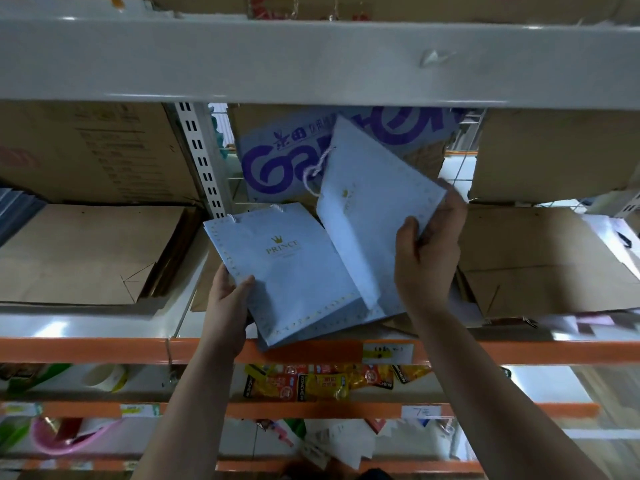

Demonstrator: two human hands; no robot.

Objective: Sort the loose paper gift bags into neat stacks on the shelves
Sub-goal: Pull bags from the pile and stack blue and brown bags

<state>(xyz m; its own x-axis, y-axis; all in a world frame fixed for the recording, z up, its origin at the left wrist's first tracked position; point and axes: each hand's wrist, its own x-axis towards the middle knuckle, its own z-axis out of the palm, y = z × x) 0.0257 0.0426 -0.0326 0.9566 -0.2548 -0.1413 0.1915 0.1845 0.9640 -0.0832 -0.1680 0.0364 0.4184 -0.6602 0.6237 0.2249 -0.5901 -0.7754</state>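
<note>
Left hand: your left hand (227,299) grips the lower left edge of a flat pale blue paper gift bag printed with a gold crown and PRINCE (287,271). The thumb lies on the printed face and the fingers are hidden underneath.
Right hand: your right hand (427,251) clamps the right edge of a second pale blue paper gift bag (367,202). The thumb is in front and the fingers are curled behind.
Landmark: the orange metal shelf beam (104,349).
PRINCE bag: it lies flat on the shelf just above the beam, on top of more pale blue paper. Its lowest corner overhangs the beam.
Second bag: it is raised and tilted above the beam, with its lower edge touching the PRINCE bag. Its twisted white cord handle (317,168) hangs at the upper left.
Behind: a white carton with purple lettering (277,157) stands above the beam, behind both bags.
Sides: a left stack of flat brown paper bags (86,254) and a right stack of flat brown paper bags (540,258) lie above the beam.
Below: red and yellow snack packets (322,379) lie under the beam.
</note>
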